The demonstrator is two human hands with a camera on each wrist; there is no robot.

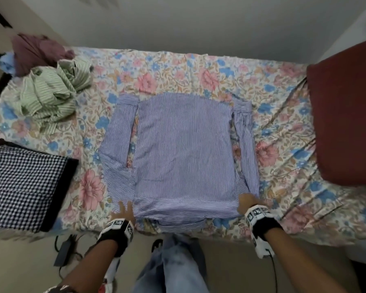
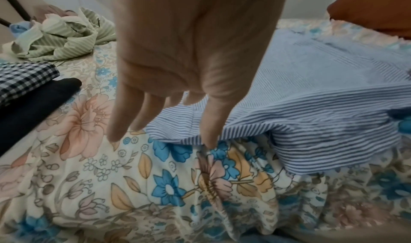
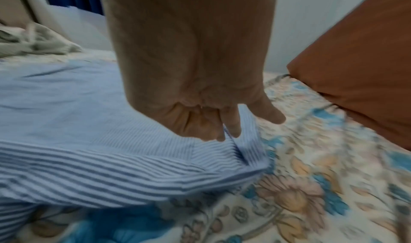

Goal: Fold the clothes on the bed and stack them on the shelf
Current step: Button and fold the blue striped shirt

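Observation:
A blue striped shirt (image 1: 184, 144) lies flat on the floral bed sheet (image 1: 283, 166), both sleeves folded alongside its body. My left hand (image 1: 123, 210) is at the shirt's near left corner. Its fingers hang straight, and one fingertip (image 2: 210, 139) touches the shirt's (image 2: 322, 97) edge. My right hand (image 1: 248, 205) is at the near right corner. In the right wrist view this hand (image 3: 222, 123) has curled fingers that pinch a raised fold of the shirt (image 3: 77, 115).
A crumpled green striped garment (image 1: 51, 96) and a maroon one (image 1: 36, 51) lie at the bed's back left. A folded checked garment (image 1: 23, 187) sits near left. A rust-red pillow (image 1: 344, 123) fills the right side. A wall runs behind the bed.

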